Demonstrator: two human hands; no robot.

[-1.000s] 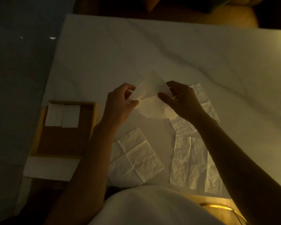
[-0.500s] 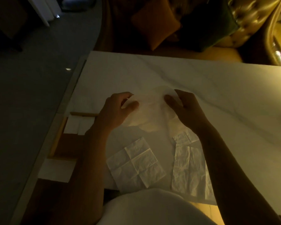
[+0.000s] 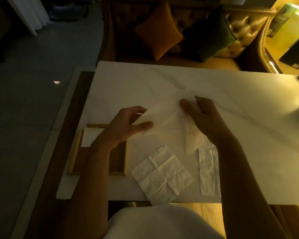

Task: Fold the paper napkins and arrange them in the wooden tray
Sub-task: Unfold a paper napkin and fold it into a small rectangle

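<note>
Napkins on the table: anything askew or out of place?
Yes. The unfolded napkin lies rotated on the table, with one corner reaching the near edge and perhaps just over it. Nothing looks torn or spilled, though the light is dim.

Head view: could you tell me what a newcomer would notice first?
The left hand and right hand pinch a pale napkin over the middle of the white table. A creased napkin lies flat near the front edge, and the wooden tray sits left, under the left forearm.

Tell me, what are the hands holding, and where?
One paper napkin: the left hand pinches its left edge, the right hand pinches its upper right edge.
</note>
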